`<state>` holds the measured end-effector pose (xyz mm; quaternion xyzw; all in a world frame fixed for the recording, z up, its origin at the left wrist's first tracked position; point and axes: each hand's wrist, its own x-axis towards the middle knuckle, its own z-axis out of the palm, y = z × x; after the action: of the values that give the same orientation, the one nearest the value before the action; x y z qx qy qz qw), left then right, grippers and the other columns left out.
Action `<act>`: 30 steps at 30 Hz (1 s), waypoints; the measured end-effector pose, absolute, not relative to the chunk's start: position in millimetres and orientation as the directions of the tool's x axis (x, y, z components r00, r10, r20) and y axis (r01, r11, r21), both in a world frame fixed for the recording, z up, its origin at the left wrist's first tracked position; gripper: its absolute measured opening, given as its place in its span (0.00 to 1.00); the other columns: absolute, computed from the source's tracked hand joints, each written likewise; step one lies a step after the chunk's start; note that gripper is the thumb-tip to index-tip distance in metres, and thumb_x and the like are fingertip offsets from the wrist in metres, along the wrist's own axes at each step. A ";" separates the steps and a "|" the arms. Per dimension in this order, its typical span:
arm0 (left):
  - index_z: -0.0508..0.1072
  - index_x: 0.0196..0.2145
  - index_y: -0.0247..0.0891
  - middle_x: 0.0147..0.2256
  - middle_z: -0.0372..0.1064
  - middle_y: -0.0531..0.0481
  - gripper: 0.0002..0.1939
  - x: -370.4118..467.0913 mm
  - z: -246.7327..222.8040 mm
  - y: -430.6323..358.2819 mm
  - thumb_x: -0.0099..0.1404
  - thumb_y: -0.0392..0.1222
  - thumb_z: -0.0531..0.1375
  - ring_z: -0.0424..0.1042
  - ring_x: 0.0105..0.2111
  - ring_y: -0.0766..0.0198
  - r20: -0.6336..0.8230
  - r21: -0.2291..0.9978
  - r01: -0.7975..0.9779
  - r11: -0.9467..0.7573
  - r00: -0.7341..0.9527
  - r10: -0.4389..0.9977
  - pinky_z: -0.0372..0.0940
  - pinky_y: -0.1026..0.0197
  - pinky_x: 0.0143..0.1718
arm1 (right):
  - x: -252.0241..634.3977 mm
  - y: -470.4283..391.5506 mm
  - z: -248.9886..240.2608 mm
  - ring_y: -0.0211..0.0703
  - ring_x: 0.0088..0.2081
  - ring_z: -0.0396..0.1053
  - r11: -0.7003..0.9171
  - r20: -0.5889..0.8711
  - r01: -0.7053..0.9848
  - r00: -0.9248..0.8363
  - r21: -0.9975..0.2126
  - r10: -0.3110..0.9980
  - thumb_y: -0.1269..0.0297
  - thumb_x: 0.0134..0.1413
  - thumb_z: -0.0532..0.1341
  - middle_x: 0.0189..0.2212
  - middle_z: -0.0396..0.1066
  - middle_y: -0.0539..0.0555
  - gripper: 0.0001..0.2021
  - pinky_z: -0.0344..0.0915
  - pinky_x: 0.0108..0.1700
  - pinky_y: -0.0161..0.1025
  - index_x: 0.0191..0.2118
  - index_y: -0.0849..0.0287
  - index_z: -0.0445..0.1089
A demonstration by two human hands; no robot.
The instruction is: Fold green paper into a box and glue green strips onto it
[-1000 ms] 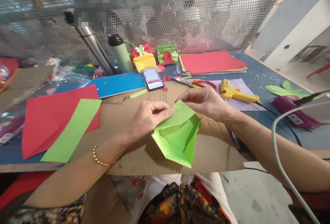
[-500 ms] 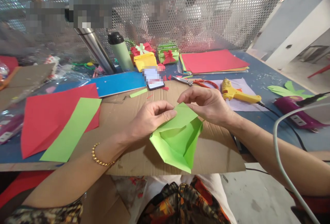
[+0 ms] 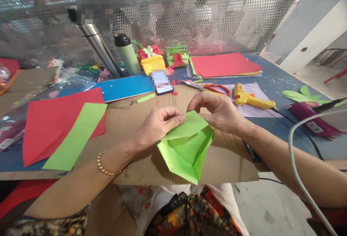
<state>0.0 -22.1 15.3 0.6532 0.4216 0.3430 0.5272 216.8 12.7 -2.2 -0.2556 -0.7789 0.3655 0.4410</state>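
Fingers of the left hand (image 3: 162,123) pinch the folded green paper (image 3: 187,149) above the cardboard (image 3: 123,123) on the desk (image 3: 277,130). Right hand (image 3: 221,113) fingers curl at its far corner; whether they grip it, I cannot tell.

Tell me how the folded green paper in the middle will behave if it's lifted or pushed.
The folded green paper is probably light, being a thin sheet folded around a hollow. Its creases likely lend some stiffness, though the thin walls may buckle if the left hand presses hard. Its angular corners suggest it would slide rather than roll.
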 end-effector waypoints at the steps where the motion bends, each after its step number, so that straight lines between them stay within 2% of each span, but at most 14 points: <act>1: 0.76 0.29 0.35 0.25 0.69 0.53 0.15 -0.1 15.1 -22.0 0.60 0.52 0.68 0.64 0.24 0.69 0.003 0.977 0.193 -0.090 0.406 0.914 0.59 0.68 0.24 | 217.0 12.7 -2.1 0.36 0.32 0.70 0.606 0.498 0.086 -0.486 -0.791 0.718 0.61 0.58 0.70 0.33 0.75 0.53 0.08 0.69 0.36 0.36 0.35 0.60 0.74; 5: 0.76 0.29 0.35 0.24 0.68 0.53 0.15 -0.8 13.8 -21.1 0.60 0.52 0.68 0.63 0.24 0.69 0.016 0.970 0.217 -0.111 0.396 0.918 0.58 0.67 0.24 | 217.3 12.2 0.5 0.37 0.33 0.70 0.671 0.549 0.092 -0.499 -0.736 0.671 0.63 0.59 0.69 0.33 0.73 0.52 0.06 0.69 0.36 0.37 0.34 0.59 0.74; 10: 0.76 0.29 0.35 0.25 0.68 0.53 0.16 -1.2 13.4 -19.3 0.60 0.52 0.68 0.64 0.25 0.69 0.025 0.972 0.207 -0.111 0.376 0.926 0.60 0.67 0.24 | 217.1 6.6 8.0 0.34 0.30 0.65 0.822 0.684 0.200 -0.470 -0.534 0.558 0.66 0.61 0.68 0.28 0.67 0.48 0.05 0.65 0.31 0.34 0.33 0.58 0.75; 13: 0.76 0.29 0.35 0.26 0.69 0.53 0.17 -0.6 15.2 -19.6 0.58 0.53 0.69 0.65 0.26 0.68 0.032 0.979 0.178 -0.099 0.346 0.938 0.61 0.67 0.25 | 217.0 2.6 9.3 0.33 0.27 0.66 0.856 0.710 0.240 -0.479 -0.459 0.515 0.67 0.63 0.67 0.26 0.70 0.48 0.03 0.64 0.30 0.33 0.36 0.58 0.77; 19: 0.78 0.30 0.34 0.27 0.72 0.51 0.22 3.0 21.3 -26.7 0.52 0.57 0.73 0.68 0.27 0.67 -0.082 0.990 0.131 0.042 0.313 0.946 0.63 0.66 0.26 | 216.5 0.0 5.5 0.37 0.28 0.71 0.864 0.714 0.305 -0.488 -0.400 0.502 0.69 0.63 0.65 0.27 0.77 0.50 0.04 0.67 0.33 0.37 0.36 0.57 0.77; 25: 0.82 0.33 0.34 0.31 0.77 0.47 0.22 3.7 22.0 -29.8 0.51 0.56 0.74 0.72 0.29 0.64 -0.099 0.988 0.142 0.060 0.289 0.952 0.68 0.64 0.29 | 214.4 -2.3 7.7 0.37 0.28 0.69 0.858 0.700 0.275 -0.496 -0.435 0.514 0.64 0.66 0.64 0.29 0.75 0.52 0.07 0.66 0.31 0.37 0.34 0.56 0.75; 30: 0.83 0.33 0.33 0.32 0.79 0.46 0.22 3.5 22.6 -29.3 0.50 0.56 0.75 0.72 0.30 0.64 -0.119 0.990 0.102 0.092 0.291 0.949 0.69 0.64 0.30 | 212.6 -4.3 8.9 0.35 0.26 0.67 0.869 0.704 0.247 -0.512 -0.428 0.492 0.67 0.65 0.64 0.27 0.71 0.50 0.05 0.63 0.28 0.35 0.35 0.58 0.74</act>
<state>3.5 -29.3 22.6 0.5632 0.4668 0.3696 0.5730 212.6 -4.3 8.9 -0.2154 -0.8585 0.1378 0.4445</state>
